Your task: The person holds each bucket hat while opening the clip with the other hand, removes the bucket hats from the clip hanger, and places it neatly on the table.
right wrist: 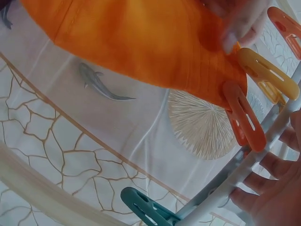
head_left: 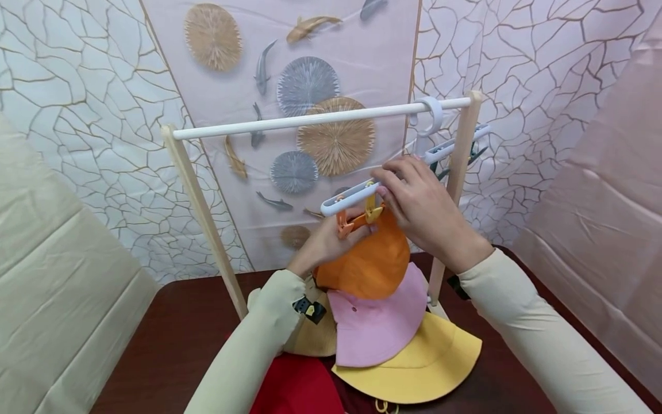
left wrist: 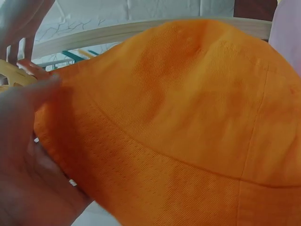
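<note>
An orange bucket hat [head_left: 374, 264] hangs below a pale blue clip hanger [head_left: 347, 198]. My left hand [head_left: 333, 237] pinches the hat's brim, thumb on one face and fingers behind, as the left wrist view shows. Beside that thumb is a yellow clip [left wrist: 18, 74]. An orange clip [right wrist: 244, 117] overlaps the brim's edge in the right wrist view, while another orange clip [right wrist: 288, 30] sits farther along. My right hand [head_left: 421, 204] grips the hanger's bar near its middle, fingers curled over it. Farther along the bar is a teal clip [right wrist: 146, 207].
The hanger's hook [head_left: 434, 115] is over a white rod [head_left: 310, 119] between wooden posts. Beneath, on the dark table [head_left: 170, 345], lie a pink hat [head_left: 380, 328], a yellow hat [head_left: 429, 368], a beige hat [head_left: 312, 330] and a red item [head_left: 297, 388]. Patterned cloth hangs behind.
</note>
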Demonstrator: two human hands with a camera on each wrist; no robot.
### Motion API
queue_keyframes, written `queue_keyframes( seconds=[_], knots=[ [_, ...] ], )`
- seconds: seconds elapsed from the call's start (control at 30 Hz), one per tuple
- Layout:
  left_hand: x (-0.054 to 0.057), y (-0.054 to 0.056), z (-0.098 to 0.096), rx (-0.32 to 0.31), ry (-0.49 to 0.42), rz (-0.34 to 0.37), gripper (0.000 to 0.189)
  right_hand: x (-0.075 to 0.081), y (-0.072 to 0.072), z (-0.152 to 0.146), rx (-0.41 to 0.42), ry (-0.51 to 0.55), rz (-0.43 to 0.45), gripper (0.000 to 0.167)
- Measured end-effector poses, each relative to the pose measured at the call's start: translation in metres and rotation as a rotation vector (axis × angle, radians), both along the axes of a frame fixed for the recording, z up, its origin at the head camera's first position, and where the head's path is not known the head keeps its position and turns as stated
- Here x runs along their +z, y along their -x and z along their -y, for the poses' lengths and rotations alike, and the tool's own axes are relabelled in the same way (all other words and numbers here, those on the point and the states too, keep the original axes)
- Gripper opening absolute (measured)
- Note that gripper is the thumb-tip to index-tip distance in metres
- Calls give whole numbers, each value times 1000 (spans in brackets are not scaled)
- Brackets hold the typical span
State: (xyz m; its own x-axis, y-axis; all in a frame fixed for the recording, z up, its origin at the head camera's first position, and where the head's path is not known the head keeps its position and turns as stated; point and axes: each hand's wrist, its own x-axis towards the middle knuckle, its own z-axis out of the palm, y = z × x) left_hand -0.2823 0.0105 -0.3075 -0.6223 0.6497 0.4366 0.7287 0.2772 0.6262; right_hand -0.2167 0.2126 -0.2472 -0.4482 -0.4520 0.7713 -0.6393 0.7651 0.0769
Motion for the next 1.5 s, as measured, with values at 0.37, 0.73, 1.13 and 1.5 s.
queue_keyframes(
  seconds=[0.37, 0.73, 1.13, 1.5],
  knots=[
    [-2, -8, 0, 50, -160, 79, 27, -25, -5, 3, 143, 575, -106, 29],
    [1, -15, 1, 148, -153, 42, 24, -43, -11, 23, 177, 937, 473, 40],
    [0, -16, 1, 162, -131, 126, 21, -34, -2, 24, 292, 1046, 661, 38],
    [-11, -18, 4, 211, -97, 226, 28, -40, 12, 28, 423, 1254, 610, 8]
  ],
)
